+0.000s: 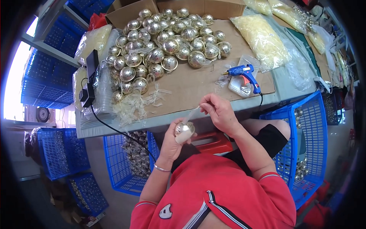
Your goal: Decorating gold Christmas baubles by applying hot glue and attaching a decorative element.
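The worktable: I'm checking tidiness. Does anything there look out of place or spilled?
A tangle of pale ribbons straggles at the near left of the cardboard, untidy beside the piled balls. A black cord dangles loosely over the front edge of the worktable.

Nothing readable here! On the right, the blue glue gun [241, 71] carries pale marks too small to make out; near, the red shirt [228, 179] bears a patch [164, 214], its design unclear.
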